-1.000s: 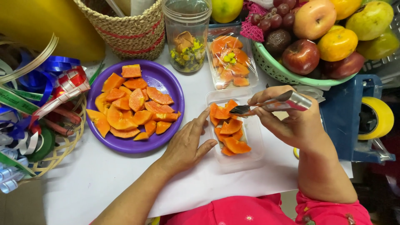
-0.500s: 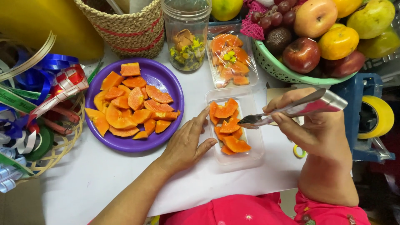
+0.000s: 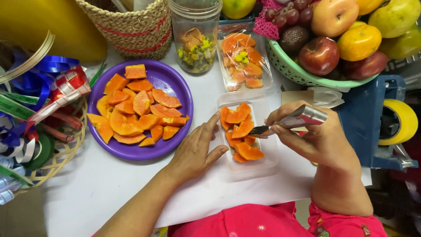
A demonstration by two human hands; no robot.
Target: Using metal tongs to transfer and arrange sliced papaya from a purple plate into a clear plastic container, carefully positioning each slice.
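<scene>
My right hand (image 3: 315,138) grips metal tongs (image 3: 289,122) whose tips rest among orange papaya pieces (image 3: 240,134) in a clear plastic tray (image 3: 265,160). My left hand (image 3: 195,151) lies flat on the white table, fingers apart, its fingertips touching the tray's left side. A purple plate (image 3: 175,83) heaped with papaya slices (image 3: 136,112) sits just left of that hand. Behind the tray is a second clear tray (image 3: 244,61), filled with papaya and wrapped in film.
A clear jar (image 3: 195,33) and a woven basket (image 3: 131,26) stand at the back. A green basket (image 3: 294,68) of mixed fruit is at the right, yellow tape roll (image 3: 401,123) beside it. Ribbons (image 3: 39,101) pile at the left.
My right hand has lowered the tongs from above the tray down among the papaya pieces in it. My left hand stays at the tray's side.
</scene>
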